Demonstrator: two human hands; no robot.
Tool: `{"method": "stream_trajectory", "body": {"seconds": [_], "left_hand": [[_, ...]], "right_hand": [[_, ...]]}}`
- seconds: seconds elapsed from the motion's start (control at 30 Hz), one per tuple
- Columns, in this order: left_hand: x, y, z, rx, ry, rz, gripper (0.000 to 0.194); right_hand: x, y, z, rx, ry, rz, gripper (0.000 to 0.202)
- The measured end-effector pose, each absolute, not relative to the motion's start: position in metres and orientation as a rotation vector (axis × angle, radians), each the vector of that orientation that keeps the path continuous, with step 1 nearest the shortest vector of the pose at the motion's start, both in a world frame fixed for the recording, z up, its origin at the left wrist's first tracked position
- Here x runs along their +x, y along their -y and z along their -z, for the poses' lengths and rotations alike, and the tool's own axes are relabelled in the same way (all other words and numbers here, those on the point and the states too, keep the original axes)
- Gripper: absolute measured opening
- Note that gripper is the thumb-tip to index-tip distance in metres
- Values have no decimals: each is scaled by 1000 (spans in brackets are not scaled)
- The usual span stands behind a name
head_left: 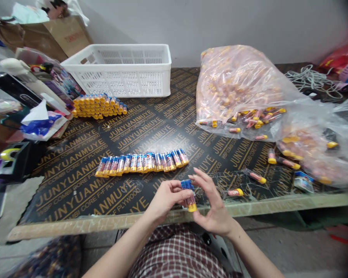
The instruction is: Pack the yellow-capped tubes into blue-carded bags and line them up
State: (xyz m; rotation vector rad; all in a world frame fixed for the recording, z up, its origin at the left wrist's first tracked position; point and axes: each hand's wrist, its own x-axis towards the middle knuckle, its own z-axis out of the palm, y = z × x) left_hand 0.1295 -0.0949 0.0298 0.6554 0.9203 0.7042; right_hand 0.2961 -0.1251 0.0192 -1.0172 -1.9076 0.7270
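My left hand (168,197) pinches a small tube (190,199) with a blue top and a yellow cap at its lower end. The tube is held upright, slightly tilted, just above the table's front edge. My right hand (213,206) curves around its right side, thumb and fingers spread apart; whether a fingertip touches the tube I cannot tell. Beyond my hands lies a row of similar tubes (142,163), side by side with yellow caps toward me. Loose tubes without the blue top (235,192) lie to the right of my right hand.
A stack of tubes (100,106) sits in front of a white plastic basket (133,79). Large plastic bags of tubes (234,77) cover the right side of the printed plywood table (75,193). A small blue packet (304,181) lies front right. Bottles, tissues and a paper bag crowd the left.
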Motion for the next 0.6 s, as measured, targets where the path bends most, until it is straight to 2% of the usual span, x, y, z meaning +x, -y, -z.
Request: {"method": "stream_trajectory", "body": {"seconds": [0.1, 0.6], "left_hand": [[132, 98, -29, 670, -905, -677, 32], [135, 102, -36, 642, -933, -700, 33]], "right_hand": [[296, 124, -20, -951, 1948, -830, 83], [290, 127, -16, -955, 1846, -855, 82]]}}
